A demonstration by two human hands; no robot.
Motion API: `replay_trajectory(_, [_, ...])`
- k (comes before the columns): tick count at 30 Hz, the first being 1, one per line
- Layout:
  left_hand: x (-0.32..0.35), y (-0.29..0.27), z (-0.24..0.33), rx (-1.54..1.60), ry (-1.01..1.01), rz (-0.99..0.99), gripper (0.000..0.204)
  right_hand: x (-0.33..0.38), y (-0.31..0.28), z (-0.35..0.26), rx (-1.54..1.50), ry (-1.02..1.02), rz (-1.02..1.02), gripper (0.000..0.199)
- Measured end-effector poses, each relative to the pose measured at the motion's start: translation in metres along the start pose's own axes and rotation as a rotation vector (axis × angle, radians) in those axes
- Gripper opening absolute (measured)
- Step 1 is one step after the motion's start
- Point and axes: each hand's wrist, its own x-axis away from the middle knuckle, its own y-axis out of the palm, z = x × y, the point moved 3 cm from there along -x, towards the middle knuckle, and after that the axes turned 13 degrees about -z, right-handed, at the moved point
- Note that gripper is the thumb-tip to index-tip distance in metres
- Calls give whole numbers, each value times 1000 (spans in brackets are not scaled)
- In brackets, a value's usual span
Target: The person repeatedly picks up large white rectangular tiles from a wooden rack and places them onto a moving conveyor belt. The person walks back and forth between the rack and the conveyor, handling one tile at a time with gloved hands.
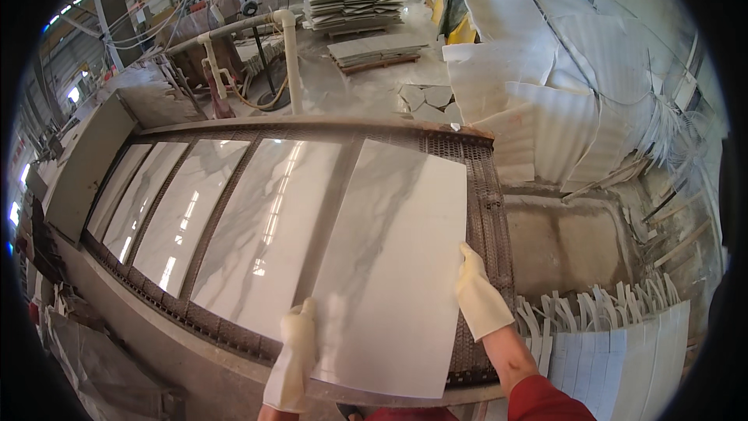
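Observation:
Both my hands wear cream rubber gloves and hold a white marble slab (389, 273) with grey veins by its two long edges. My left hand (294, 351) grips its left edge near the front corner, with the thumb up against the edge. On the right edge, about halfway along, my right hand (477, 296) has its thumb uppermost and its other fingers hidden. The slab lies over a brown mesh conveyor belt (487, 218); whether it rests fully on it I cannot tell. Left of it, a second polished slab (261, 234) lies on the belt, followed by several more.
A metal housing (97, 164) stands at the belt's left end. To the right are a shallow basin (573, 245) and a rack of pale strips (615, 359). White sheeting (545, 101) hangs behind. Pipes (290, 62) and stacked slabs (354, 6) stand beyond; people are far back.

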Motion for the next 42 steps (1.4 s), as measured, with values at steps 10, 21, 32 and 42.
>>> replay_trajectory(10, [-55, 49, -20, 3, -183, -15, 45, -65, 9, -48, 308, -31, 120, 65])
replay_trajectory(21, [-46, 42, 4, 55, -103, -12, 40, -115, -10, -34, 361, 6, 237, 57])
replay_trajectory(32, [-9, -43, 39, 298, 463, 133, 32, -163, -30, -38, 433, -44, 288, 52])
replay_trajectory(42, [101, -114, -74, 331, 271, 184, 30, -158, -15, -67, 474, 283, -98, 47])
